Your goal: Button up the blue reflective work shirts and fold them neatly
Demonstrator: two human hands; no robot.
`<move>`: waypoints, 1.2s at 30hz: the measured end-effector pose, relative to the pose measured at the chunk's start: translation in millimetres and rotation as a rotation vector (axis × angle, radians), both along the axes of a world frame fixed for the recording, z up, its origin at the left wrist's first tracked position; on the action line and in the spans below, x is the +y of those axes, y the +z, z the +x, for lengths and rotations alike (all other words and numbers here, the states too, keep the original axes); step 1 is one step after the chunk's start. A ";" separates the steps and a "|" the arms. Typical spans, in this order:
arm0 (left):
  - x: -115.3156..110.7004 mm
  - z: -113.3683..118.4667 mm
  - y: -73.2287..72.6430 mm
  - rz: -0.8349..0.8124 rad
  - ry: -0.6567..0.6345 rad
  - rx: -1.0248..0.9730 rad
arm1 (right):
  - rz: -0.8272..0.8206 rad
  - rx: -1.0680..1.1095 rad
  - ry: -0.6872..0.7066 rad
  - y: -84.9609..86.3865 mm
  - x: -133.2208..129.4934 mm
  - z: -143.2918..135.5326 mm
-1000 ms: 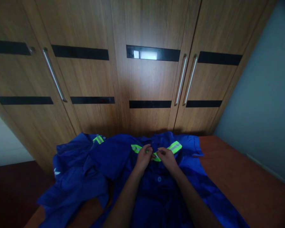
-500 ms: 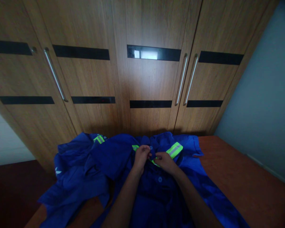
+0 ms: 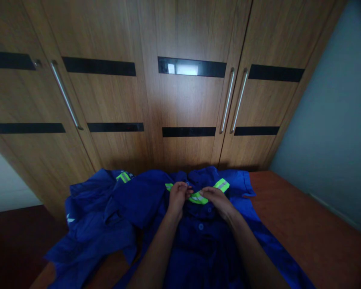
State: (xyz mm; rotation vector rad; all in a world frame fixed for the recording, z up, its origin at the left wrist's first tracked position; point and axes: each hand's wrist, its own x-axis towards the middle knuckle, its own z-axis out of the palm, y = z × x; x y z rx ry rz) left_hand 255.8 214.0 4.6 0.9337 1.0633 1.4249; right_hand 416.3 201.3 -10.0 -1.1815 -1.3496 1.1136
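A dark blue work jacket (image 3: 192,253) with round buttons lies spread out in front of me. Across its upper part runs a yellow-green reflective strip (image 3: 201,198). My left hand (image 3: 178,197) is closed on the cloth at the front opening, fingertips pinched by the strip's left part. Just to the right, my right hand (image 3: 215,198) pinches the jacket at the strip, thumb and fingers together. One button (image 3: 201,226) shows below the hands. What lies between the left fingertips is partly hidden.
Another crumpled blue garment (image 3: 99,224) with a reflective patch lies on the left. Both rest on a reddish-brown surface (image 3: 301,224). A wooden wardrobe (image 3: 192,100) with metal handles stands right behind, and a pale wall (image 3: 333,120) is at the right.
My right hand has shifted slightly right, away from the left one, uncovering the strip between them. A second button now shows below the right hand. The view has shifted slightly.
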 end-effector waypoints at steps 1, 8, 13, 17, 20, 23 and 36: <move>-0.4 0.7 0.8 0.012 0.010 0.000 | 0.002 0.029 -0.014 1.0 -0.1 3.5; -1.4 2.1 10.0 0.113 0.065 0.053 | 0.066 0.111 -0.093 3.5 2.3 7.4; -1.6 4.3 13.4 0.138 0.035 0.083 | 0.126 -0.041 -0.074 2.7 5.5 -0.8; -2.0 4.7 10.1 0.119 -0.007 0.084 | 0.156 -0.191 -0.090 -2.8 7.0 1.0; -2.3 3.3 6.2 0.097 -0.034 0.074 | 0.152 -0.233 -0.136 -8.1 8.5 4.0; -2.4 1.3 3.9 0.079 -0.032 0.056 | 0.127 -0.191 -0.176 -11.2 10.5 4.7; -1.1 1.4 14.7 0.091 0.049 -0.037 | 0.028 0.388 -0.293 5.5 5.2 2.7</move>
